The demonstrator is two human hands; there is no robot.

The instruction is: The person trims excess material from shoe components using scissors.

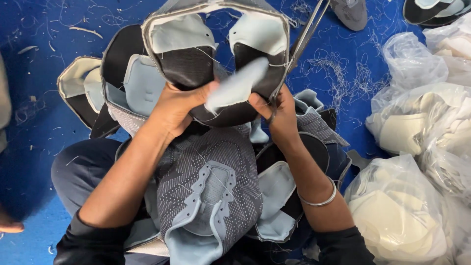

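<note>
I observed the fingers of the left hand (179, 105) pinched on the lower edge of a shoe upper (216, 54), thumb pressed against its inner face. The fingers of the right hand (277, 113) were closed around the handles of a pair of scissors (304, 41), whose blades ran up along the upper's right edge; that hand also touched the upper's rim.

The shoe upper was held raised above the lap, inner side toward the camera. It showed a black mesh lining, pale blue padded panels at the top left and top right, a grey stitched border, and a pale blue tongue strip (238, 83) lying diagonally across the opening. Loose threads trailed from its edges.

Below the hands, a stack of uppers (211, 191) lay on the lap, the top one grey knit with pale blue eyelet trim. More uppers lay at the left. Clear plastic bags (412, 216) of cream parts stood at the right on the blue floor (29, 147).
</note>
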